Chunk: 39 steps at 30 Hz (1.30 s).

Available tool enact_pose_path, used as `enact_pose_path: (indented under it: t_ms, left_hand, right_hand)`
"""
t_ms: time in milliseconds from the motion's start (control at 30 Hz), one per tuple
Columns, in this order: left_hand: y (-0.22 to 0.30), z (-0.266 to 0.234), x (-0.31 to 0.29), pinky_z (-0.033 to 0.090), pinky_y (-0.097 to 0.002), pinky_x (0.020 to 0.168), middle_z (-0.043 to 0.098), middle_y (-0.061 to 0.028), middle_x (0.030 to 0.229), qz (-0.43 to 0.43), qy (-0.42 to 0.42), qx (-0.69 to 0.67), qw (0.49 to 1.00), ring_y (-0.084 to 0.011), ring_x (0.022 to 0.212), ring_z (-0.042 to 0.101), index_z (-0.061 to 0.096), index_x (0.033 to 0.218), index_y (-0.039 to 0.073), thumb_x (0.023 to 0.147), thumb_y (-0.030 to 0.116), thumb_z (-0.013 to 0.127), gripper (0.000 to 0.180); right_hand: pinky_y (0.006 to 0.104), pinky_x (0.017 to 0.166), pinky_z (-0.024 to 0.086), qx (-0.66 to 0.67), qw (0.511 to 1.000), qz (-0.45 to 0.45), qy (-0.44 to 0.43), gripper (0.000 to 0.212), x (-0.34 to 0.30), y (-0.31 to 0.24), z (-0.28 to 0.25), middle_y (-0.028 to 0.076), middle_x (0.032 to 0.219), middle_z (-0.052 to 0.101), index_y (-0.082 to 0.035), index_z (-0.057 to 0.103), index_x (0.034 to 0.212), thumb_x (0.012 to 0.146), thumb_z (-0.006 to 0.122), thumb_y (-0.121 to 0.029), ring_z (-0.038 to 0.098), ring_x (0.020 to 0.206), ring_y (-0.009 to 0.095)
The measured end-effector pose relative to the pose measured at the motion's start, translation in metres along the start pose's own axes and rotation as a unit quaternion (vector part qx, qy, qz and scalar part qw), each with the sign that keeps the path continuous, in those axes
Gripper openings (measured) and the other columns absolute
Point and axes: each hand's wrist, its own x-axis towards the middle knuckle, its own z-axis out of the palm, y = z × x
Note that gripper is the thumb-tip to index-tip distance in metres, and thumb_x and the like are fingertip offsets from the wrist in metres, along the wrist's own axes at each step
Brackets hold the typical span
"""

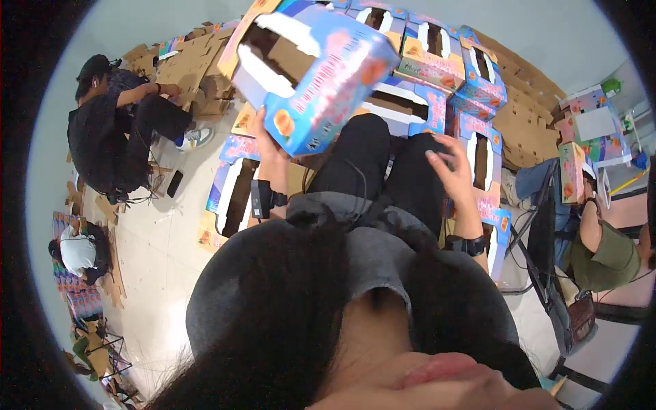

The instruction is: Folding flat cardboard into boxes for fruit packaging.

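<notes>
A blue cardboard fruit box [324,85], printed with pink blossoms and orange fruit, is raised and tilted above my knees. A long opening with white flaps runs along its top. My left hand [270,145] is closed on the box's lower left corner, its fingers partly hidden by the cardboard. Near my right knee, my right hand [452,167] is open with fingers apart and holds nothing. It is apart from the raised box. Another such box [480,154] stands just right of that hand, and one [234,195] stands left of my left forearm.
More printed boxes [432,55] stand in rows ahead of me. Flattened brown cardboard [529,102] lies behind them at the right. A seated person [109,130] is at the left beside a phone [175,184] on the floor. At the right another person [601,253] handles a box.
</notes>
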Motion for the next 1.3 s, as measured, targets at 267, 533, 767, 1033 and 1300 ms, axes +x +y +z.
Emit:
enact_pose_path:
  t_ms: [267, 533, 767, 1033, 1300]
  left_hand:
    - [-0.020, 0.071, -0.055, 0.049, -0.0418, 0.085, 0.059, -0.0166, 0.104, -0.122, -0.064, 0.123, 0.983, -0.0310, 0.092, 0.060, 0.047, 0.118, 0.000, 0.070, 0.037, 0.063, 0.063]
    - [-0.045, 0.084, -0.063, 0.038, -0.0361, 0.097, 0.049, -0.0121, 0.122, -0.035, -0.267, 0.187, 0.945, -0.0232, 0.113, 0.049, 0.030, 0.135, 0.003, 0.061, 0.013, 0.074, 0.087]
    - [-0.046, 0.104, -0.063, 0.033, -0.0356, 0.101, 0.046, -0.0106, 0.126, 0.018, -0.318, 0.251, 0.914, -0.0214, 0.119, 0.043, 0.023, 0.140, 0.002, 0.058, 0.013, 0.081, 0.101]
    - [-0.061, 0.115, -0.055, 0.029, -0.0376, 0.100, 0.046, -0.0119, 0.118, 0.139, -0.381, 0.465, 0.787, -0.0240, 0.112, 0.041, 0.032, 0.136, 0.004, 0.057, 0.033, 0.084, 0.099]
    - [-0.041, 0.084, -0.014, 0.022, -0.0409, 0.107, 0.034, -0.0131, 0.141, 0.107, -0.226, 0.349, 0.903, -0.0230, 0.132, 0.028, 0.025, 0.140, 0.000, 0.097, 0.043, 0.024, 0.061]
  right_hand:
    - [0.0401, 0.104, 0.030, 0.392, 0.894, 0.191, -0.105, 0.083, -0.020, -0.044, 0.068, 0.014, 0.136, 0.036, -0.002, 0.020, 0.140, 0.073, 0.069, -0.003, 0.035, 0.126, 0.025]
    - [0.0413, 0.100, 0.036, 0.613, 0.766, 0.173, -0.090, 0.051, -0.038, 0.017, 0.058, 0.011, 0.113, 0.057, -0.003, 0.051, 0.115, 0.072, 0.070, -0.023, 0.053, 0.109, 0.026]
    - [0.0425, 0.094, 0.041, 0.625, 0.757, 0.180, -0.071, 0.040, -0.034, 0.034, 0.043, 0.012, 0.106, 0.059, -0.001, 0.055, 0.106, 0.070, 0.066, -0.014, 0.056, 0.103, 0.027]
    - [0.0450, 0.093, 0.042, 0.632, 0.765, 0.126, 0.004, 0.035, -0.040, 0.068, 0.009, 0.011, 0.098, 0.061, -0.004, 0.058, 0.097, 0.063, 0.066, -0.009, 0.058, 0.095, 0.028]
    - [0.0475, 0.083, 0.047, 0.539, 0.790, 0.050, 0.288, 0.046, -0.049, 0.097, -0.109, 0.015, 0.100, 0.058, -0.001, 0.052, 0.106, 0.063, 0.061, -0.016, 0.059, 0.091, 0.031]
